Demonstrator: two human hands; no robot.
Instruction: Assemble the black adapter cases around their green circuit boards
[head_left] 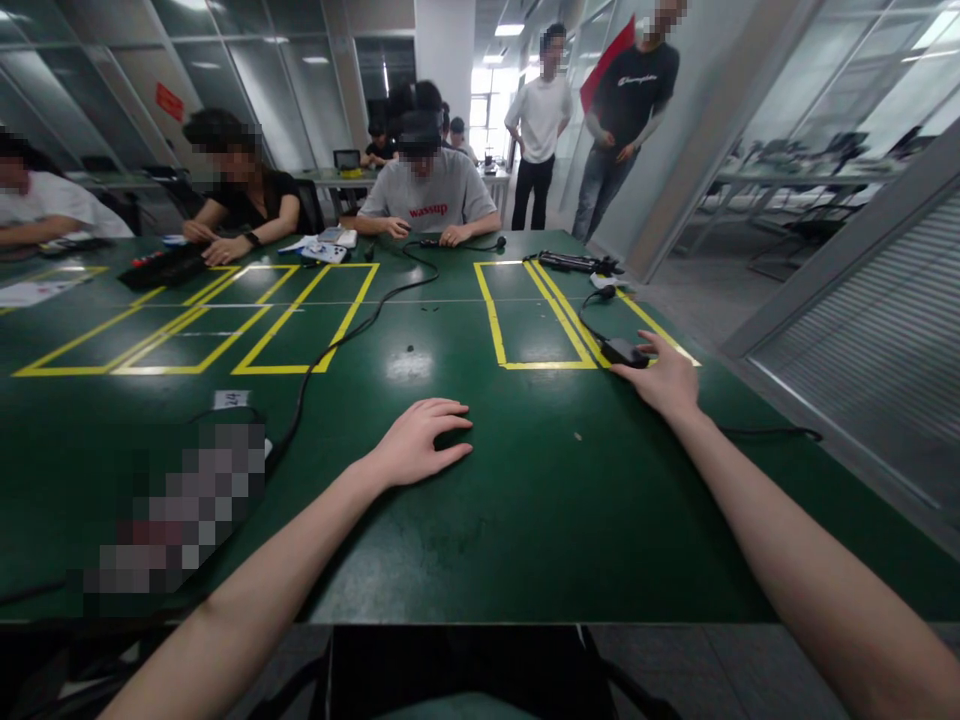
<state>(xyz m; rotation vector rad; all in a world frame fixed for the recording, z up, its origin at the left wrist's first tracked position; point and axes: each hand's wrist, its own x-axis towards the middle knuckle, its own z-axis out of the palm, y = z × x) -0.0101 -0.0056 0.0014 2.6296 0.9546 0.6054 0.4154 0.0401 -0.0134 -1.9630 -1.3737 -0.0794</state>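
Towards the right edge of the green worktop [510,540], a black adapter [621,352] lies at the yellow tape [540,366], just by the fingertips of the right hand [669,380]. Thumb and forefinger stand on either side of its near end; whether this grip presses on it or only brackets it, I cannot tell. The left hand [416,442] rests on the worktop, well apart from the adapter, its grip loosely spread with nothing in it. A short cord [583,313] curls from the adapter's far end to a black plug [606,293], while a cable [772,432] shows beyond the right wrist; where it leads is hidden by the hand. By its look, the adapter should be fairly light, stiff and sturdy, with smooth sides that may slip a little under dry fingers; the cord should bend freely and drag behind. The best hold seems to be across the casing's flanks, near the middle, since lifting by the cord could strain its joint
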